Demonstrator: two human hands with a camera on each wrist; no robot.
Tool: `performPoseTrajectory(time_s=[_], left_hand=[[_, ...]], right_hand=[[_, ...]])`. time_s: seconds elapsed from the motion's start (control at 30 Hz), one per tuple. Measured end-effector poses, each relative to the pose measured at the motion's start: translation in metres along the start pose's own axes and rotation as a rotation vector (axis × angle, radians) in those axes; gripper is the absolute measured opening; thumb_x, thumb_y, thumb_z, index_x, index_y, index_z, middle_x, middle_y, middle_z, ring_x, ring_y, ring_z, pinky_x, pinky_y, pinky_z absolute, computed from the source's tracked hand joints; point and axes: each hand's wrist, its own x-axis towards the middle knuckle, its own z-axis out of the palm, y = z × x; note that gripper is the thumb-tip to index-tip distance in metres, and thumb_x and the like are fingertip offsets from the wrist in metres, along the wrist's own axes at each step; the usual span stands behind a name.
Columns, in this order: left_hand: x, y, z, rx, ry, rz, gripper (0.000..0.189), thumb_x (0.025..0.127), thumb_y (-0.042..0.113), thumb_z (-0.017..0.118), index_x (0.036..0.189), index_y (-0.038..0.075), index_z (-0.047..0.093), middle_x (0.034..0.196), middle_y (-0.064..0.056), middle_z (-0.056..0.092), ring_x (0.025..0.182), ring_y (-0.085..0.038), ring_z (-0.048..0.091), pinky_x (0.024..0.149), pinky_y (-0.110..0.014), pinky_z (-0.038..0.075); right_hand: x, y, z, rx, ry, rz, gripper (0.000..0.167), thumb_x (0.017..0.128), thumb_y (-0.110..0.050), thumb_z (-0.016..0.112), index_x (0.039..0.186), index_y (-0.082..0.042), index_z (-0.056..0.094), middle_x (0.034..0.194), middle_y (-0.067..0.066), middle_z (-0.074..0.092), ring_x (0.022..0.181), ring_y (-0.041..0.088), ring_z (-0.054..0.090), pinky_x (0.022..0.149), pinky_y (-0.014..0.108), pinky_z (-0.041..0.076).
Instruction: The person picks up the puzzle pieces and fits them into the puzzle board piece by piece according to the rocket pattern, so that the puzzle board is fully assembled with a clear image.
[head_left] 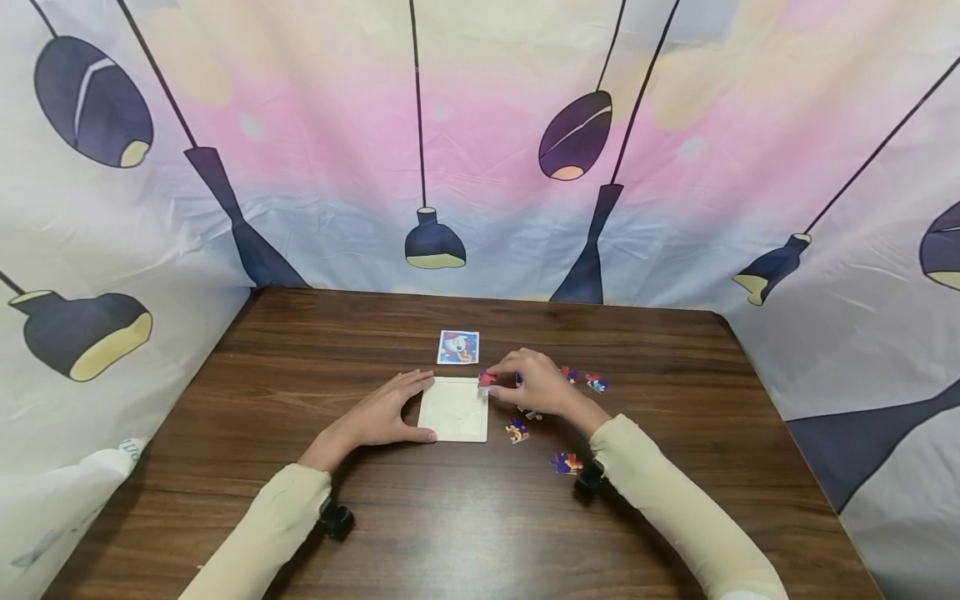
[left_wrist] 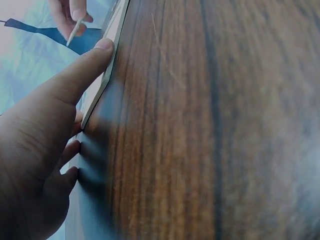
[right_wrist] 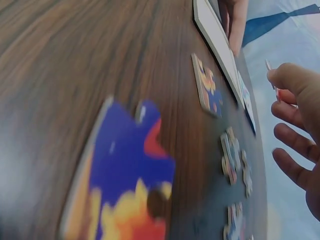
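A white, square puzzle tray (head_left: 454, 412) lies bare inside a raised rim. My left hand (head_left: 386, 412) spans its left side, fingers by the far corner and thumb by the near one. In the left wrist view the straight thumb (left_wrist: 95, 62) rests on the tray's rim. My right hand (head_left: 534, 382) pinches a red jigsaw piece (head_left: 486, 380) between thumb and finger, over the tray's far right corner. Seen edge-on in the right wrist view, that jigsaw piece (right_wrist: 272, 80) is off the table, with the other fingers spread loosely apart.
Several loose jigsaw pieces lie right of the tray, among them a purple and orange piece (head_left: 517, 430), one near the right wrist (head_left: 565, 463) and one farther back (head_left: 596, 382). Behind the tray sits a square picture card (head_left: 458, 347). A printed curtain (head_left: 337, 167) borders the wooden table.
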Motion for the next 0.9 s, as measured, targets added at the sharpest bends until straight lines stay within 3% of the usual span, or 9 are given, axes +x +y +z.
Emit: performPoseTrajectory(time_s=[0.4, 0.77, 0.9], left_hand=[[0.0, -0.002, 0.001, -0.015, 0.003, -0.017, 0.103, 0.08, 0.064, 0.078, 0.157, 0.007, 0.041, 0.163, -0.012, 0.036, 0.153, -0.04, 0.026, 0.12, -0.064, 0.026], [0.001, -0.001, 0.001, -0.025, 0.0, -0.015, 0.103, 0.081, 0.062, 0.079, 0.157, 0.005, 0.04, 0.163, -0.014, 0.036, 0.153, -0.039, 0.025, 0.121, -0.062, 0.023], [0.001, -0.001, 0.0, -0.03, -0.001, -0.016, 0.103, 0.081, 0.062, 0.079, 0.157, 0.004, 0.04, 0.163, -0.015, 0.036, 0.153, -0.039, 0.025, 0.121, -0.063, 0.024]], right_hand=[[0.031, -0.021, 0.023, -0.011, -0.056, -0.037, 0.029, 0.095, -0.032, 0.072, 0.119, -0.017, 0.079, 0.108, 0.001, 0.074, 0.093, 0.018, 0.065, 0.077, 0.034, 0.054], [0.049, -0.027, 0.042, -0.06, -0.101, -0.012, 0.03, 0.091, -0.033, 0.076, 0.116, -0.018, 0.08, 0.123, 0.009, 0.072, 0.119, 0.028, 0.065, 0.1, 0.042, 0.054], [0.052, -0.03, 0.046, -0.067, -0.11, -0.005, 0.032, 0.09, -0.034, 0.078, 0.117, -0.017, 0.08, 0.118, 0.008, 0.073, 0.109, 0.024, 0.066, 0.093, 0.036, 0.056]])
